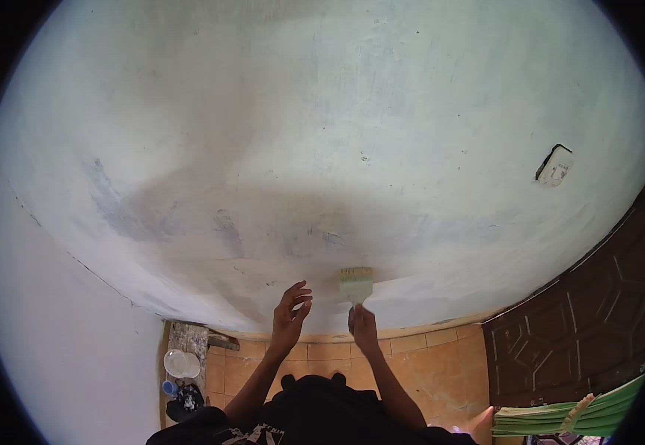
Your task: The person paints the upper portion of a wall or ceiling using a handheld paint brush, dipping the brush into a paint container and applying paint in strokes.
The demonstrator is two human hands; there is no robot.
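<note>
My right hand [364,324] is closed around the handle of a wide, flat paintbrush [357,283]. The brush points up, its yellowish-green end right at the lower part of the pale wall [382,148]. To the left of it, my left hand [290,316] is raised with nothing in it, its fingers slightly curled and apart, close in front of the same wall. Greyish patches and small chips mark the wall's whitish surface.
A white switch plate [556,166] is fixed on the wall at right. At lower left, a worn bench [187,335] bears white tubs [181,363] and a black plastic bag [186,402]. A dark panelled door [571,319] and green curtain [545,420] stand right. Orange tiles [434,374] cover the floor.
</note>
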